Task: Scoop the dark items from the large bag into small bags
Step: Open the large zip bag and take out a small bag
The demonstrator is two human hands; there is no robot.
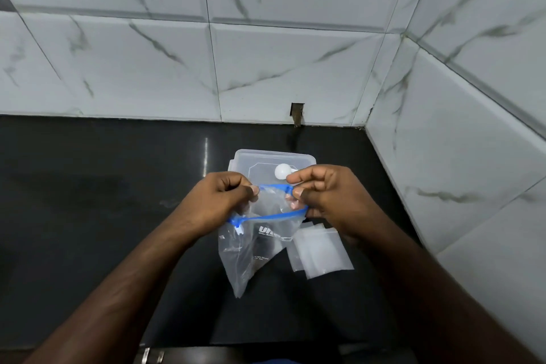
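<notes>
Blue zip track on the large bag [254, 245]: your left hand [224, 198] and right hand [322, 195] each pinch one lip, held above the surface near its back right corner. Pull evenly, keep it upright. Small bags [322, 254] lie just beside.

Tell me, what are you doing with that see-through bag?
A person holds the large clear bag over the black counter. The left hand and right hand each pinch a side of its blue zip top, with the mouth open. Small empty bags lie beside it, and a white scoop rests on a clear plastic box behind. No scooping shows yet.
</notes>
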